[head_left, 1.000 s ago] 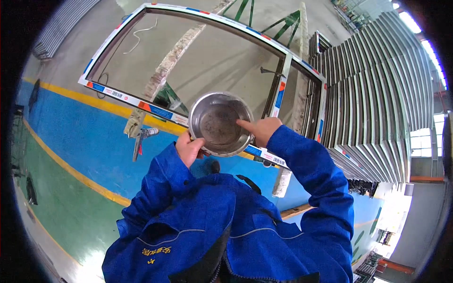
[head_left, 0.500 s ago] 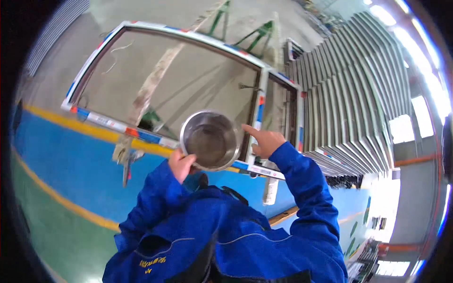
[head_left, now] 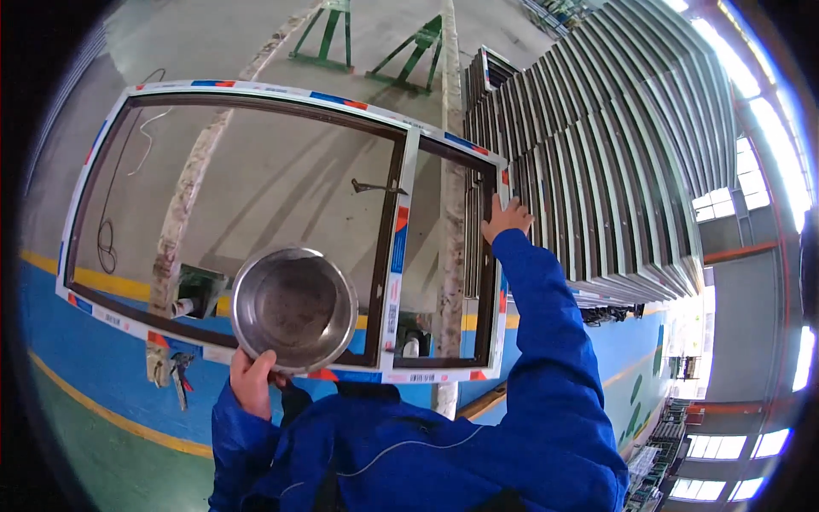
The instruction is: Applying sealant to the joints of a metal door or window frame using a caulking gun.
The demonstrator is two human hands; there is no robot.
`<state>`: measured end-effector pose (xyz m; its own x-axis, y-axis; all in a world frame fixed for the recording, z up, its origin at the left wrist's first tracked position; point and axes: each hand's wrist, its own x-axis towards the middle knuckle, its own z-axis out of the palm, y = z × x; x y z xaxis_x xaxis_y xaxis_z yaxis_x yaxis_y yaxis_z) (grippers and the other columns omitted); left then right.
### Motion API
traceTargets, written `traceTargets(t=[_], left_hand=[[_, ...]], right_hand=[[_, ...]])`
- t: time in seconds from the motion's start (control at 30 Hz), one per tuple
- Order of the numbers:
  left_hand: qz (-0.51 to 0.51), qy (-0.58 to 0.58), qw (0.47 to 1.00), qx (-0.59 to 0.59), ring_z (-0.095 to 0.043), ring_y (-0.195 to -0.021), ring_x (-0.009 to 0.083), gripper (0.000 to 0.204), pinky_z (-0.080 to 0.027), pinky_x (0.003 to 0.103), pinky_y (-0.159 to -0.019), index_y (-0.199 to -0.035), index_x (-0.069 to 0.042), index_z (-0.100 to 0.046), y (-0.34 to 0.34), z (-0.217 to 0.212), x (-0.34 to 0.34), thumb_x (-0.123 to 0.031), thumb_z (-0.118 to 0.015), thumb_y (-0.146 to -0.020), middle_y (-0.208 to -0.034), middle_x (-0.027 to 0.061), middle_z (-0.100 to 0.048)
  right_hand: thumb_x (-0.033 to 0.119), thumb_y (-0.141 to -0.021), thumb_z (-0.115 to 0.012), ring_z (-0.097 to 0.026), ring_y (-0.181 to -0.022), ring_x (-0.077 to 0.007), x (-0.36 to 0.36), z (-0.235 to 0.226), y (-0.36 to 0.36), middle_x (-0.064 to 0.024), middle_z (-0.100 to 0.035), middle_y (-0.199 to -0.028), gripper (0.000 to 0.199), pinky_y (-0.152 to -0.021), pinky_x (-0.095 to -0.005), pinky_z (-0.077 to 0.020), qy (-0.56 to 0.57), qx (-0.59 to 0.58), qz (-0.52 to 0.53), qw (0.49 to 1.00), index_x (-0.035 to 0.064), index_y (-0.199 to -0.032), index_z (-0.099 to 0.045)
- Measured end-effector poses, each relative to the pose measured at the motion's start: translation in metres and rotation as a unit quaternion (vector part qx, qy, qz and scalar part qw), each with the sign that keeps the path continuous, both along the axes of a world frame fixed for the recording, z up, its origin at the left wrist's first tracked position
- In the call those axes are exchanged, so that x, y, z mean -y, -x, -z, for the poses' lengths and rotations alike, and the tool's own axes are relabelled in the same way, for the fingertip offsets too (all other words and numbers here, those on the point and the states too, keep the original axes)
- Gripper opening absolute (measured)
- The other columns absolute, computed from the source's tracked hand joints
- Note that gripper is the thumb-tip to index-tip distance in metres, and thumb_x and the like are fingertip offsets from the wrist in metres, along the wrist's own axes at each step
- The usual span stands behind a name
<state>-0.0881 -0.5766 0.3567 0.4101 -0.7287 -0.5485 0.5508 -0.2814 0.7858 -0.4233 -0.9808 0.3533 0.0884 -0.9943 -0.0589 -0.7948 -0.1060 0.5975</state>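
My left hand [head_left: 253, 386] grips the near rim of a round stainless steel bowl [head_left: 294, 309], thumb over the edge. The bowl is held above the near side of a large window frame [head_left: 396, 282], and its inside looks bare apart from dull marks. That frame lies flat, its profiles covered in white film with red and blue patches, with one wide and one narrow opening. Over at the frame's right edge, my right hand [head_left: 508, 217] has its fingers spread on or just above the profile. A dark handle [head_left: 375, 187] sticks out from the dividing bar.
Two worn support beams [head_left: 183, 200] run under the frame, with green trestles [head_left: 412, 53] beyond. A dense stack of framed panels [head_left: 597, 154] stands close on the right. A clamp-like tool [head_left: 181, 378] hangs by the near left edge. Cable [head_left: 106, 243] lies on the floor.
My right hand has moved from beside the bowl to the frame's right edge, its fingers spreading. The bowl, still in my left hand, is now further left and lower in view.
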Motion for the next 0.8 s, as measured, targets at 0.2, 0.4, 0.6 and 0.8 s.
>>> traceTargets(t=[0.2, 0.4, 0.6, 0.8], left_hand=[[-0.034, -0.059, 0.998, -0.005, -0.058, -0.062, 0.0166, 0.027, -0.045, 0.026, -0.051, -0.109, -0.001, -0.05, 0.016, 0.007, 0.041, -0.013, -0.053, -0.084, -0.084, 0.0101, -0.061], [-0.047, -0.065, 0.997, -0.02, -0.059, -0.078, 0.0157, 0.034, -0.049, 0.028, -0.061, -0.117, 0.001, -0.048, 0.014, 0.024, 0.06, -0.005, -0.049, -0.084, -0.1, 0.0098, -0.061], [-0.064, -0.092, 0.994, -0.008, -0.056, -0.062, 0.017, 0.029, -0.045, 0.029, -0.05, -0.109, -0.002, -0.049, 0.016, 0.03, 0.075, -0.013, -0.053, -0.083, -0.087, 0.0091, -0.059], [-0.06, -0.097, 0.993, -0.038, -0.057, -0.066, 0.0164, 0.028, -0.045, 0.027, -0.049, -0.109, -0.002, -0.05, 0.012, 0.038, 0.079, -0.011, -0.052, -0.083, -0.089, 0.0085, -0.059]], right_hand=[[0.056, -0.077, -0.058, -0.026, -0.129, -0.0493, 0.094, 0.057, -0.001, -0.0245, -0.019, -0.148, 0.083, -0.098, -0.0624, -0.0257, -0.03, -0.003, 0.033, 0.999, 0.0237, -0.145, -0.024], [0.065, -0.073, -0.056, -0.028, -0.128, -0.0518, 0.145, 0.089, 0.004, -0.0269, -0.018, -0.148, 0.09, -0.097, -0.064, -0.0253, -0.008, -0.079, 0.076, 0.994, 0.0242, -0.146, -0.023], [0.07, -0.073, -0.052, -0.037, -0.123, -0.0502, 0.167, 0.1, 0.005, -0.0275, -0.018, -0.147, 0.091, -0.094, -0.0613, -0.0328, -0.029, -0.12, 0.093, 0.988, 0.0296, -0.147, -0.019], [0.074, -0.074, -0.049, -0.043, -0.118, -0.0492, 0.177, 0.106, 0.004, -0.0296, -0.019, -0.146, 0.092, -0.092, -0.0613, -0.0334, -0.045, -0.133, 0.108, 0.984, 0.0294, -0.148, -0.016]])
